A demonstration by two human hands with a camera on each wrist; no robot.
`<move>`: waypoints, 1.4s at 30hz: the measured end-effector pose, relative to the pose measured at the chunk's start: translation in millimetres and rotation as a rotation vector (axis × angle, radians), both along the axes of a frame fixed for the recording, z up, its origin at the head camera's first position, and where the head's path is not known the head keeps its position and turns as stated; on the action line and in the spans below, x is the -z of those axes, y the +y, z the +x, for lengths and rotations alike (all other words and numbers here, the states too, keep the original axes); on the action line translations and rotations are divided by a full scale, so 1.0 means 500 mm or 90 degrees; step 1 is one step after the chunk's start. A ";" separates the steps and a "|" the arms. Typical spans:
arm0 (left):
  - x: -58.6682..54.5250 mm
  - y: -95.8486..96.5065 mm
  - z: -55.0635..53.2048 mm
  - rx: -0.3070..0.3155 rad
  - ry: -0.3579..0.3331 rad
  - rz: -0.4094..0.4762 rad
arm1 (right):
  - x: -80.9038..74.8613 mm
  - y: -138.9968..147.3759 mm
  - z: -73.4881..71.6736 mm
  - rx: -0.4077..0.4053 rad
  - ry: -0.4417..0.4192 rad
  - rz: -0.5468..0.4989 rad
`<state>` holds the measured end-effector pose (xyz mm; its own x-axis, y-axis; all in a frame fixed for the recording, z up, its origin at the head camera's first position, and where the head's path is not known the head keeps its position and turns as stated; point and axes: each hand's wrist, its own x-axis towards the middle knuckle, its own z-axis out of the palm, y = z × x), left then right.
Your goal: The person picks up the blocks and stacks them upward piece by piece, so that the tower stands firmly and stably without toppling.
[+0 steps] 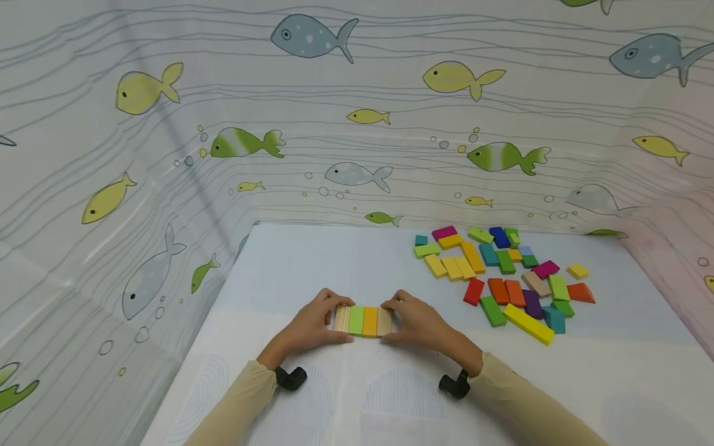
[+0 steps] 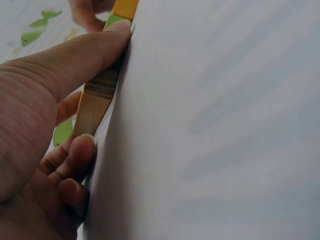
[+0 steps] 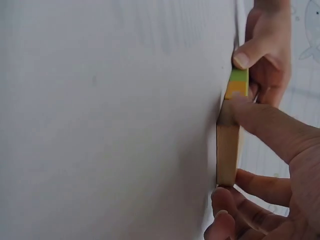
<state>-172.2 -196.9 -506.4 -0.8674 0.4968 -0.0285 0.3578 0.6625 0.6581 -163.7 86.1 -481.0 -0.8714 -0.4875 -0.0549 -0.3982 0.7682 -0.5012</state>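
Four flat blocks lie side by side in a short row on the white table: a plain wooden block (image 1: 342, 319) at the left end, a light green block (image 1: 356, 320), an orange block (image 1: 370, 321) and another plain wooden block (image 1: 384, 323) at the right end. My left hand (image 1: 312, 321) grips the left end, thumb on the near edge and fingers round the far side. At the right end my right hand (image 1: 422, 323) pinches the row likewise. Both wrist views show the row low against the table, with the end wooden block (image 3: 227, 155) between thumb and fingers.
Many loose coloured blocks lie spread at the back right, among them a long yellow block (image 1: 528, 324), a red block (image 1: 473, 291) and a green block (image 1: 493, 311). A fish-patterned sheet (image 1: 312, 204) rises behind the table (image 1: 290, 260) and on both sides.
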 end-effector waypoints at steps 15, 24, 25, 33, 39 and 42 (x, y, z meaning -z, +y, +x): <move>-0.002 -0.031 -0.001 -0.001 -0.040 0.041 | -0.004 0.153 -0.120 0.210 0.019 -0.050; 0.003 -0.035 -0.002 0.018 -0.023 0.062 | -0.009 0.145 -0.157 0.260 0.017 0.057; 0.002 -0.035 -0.002 0.022 -0.021 0.068 | -0.008 0.143 -0.158 0.264 0.020 0.070; -0.001 -0.030 -0.001 0.036 -0.006 0.086 | -0.003 0.140 -0.161 0.317 -0.013 0.101; -0.002 -0.030 -0.001 0.042 -0.006 0.079 | -0.006 0.140 -0.157 0.316 -0.023 0.065; -0.002 -0.031 -0.002 0.044 -0.002 0.077 | -0.007 0.136 -0.154 0.305 -0.034 0.057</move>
